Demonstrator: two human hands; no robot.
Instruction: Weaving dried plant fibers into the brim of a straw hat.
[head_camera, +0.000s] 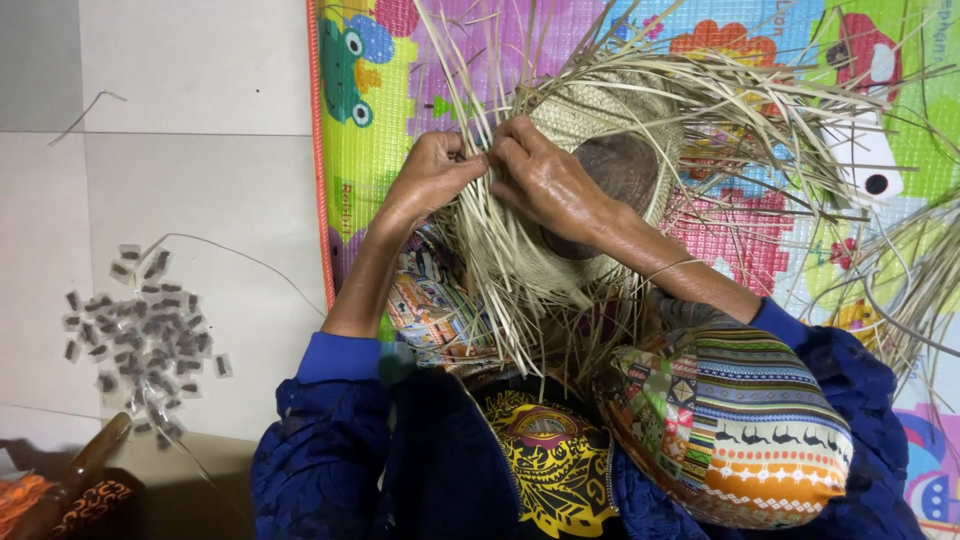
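A half-woven straw hat (590, 115) lies over my lap, its crown facing away and long loose straw strips (500, 270) fanning out all round its edge. My left hand (432, 175) pinches strips at the near-left rim. My right hand (540, 175) meets it there, fingers closed on strips beside the left fingertips. Both forearms come out of blue sleeves. A thin band sits on my right wrist. The dark inner form of the crown (620, 170) shows behind my right hand.
A bright cartoon play mat (370, 130) lies under the hat, with more loose straw (900, 270) at the right. Grey floor tiles to the left carry a scatter of small clear packets (145, 325). My patterned trousers (740, 420) fill the lower right. A dark bag (80, 495) sits bottom left.
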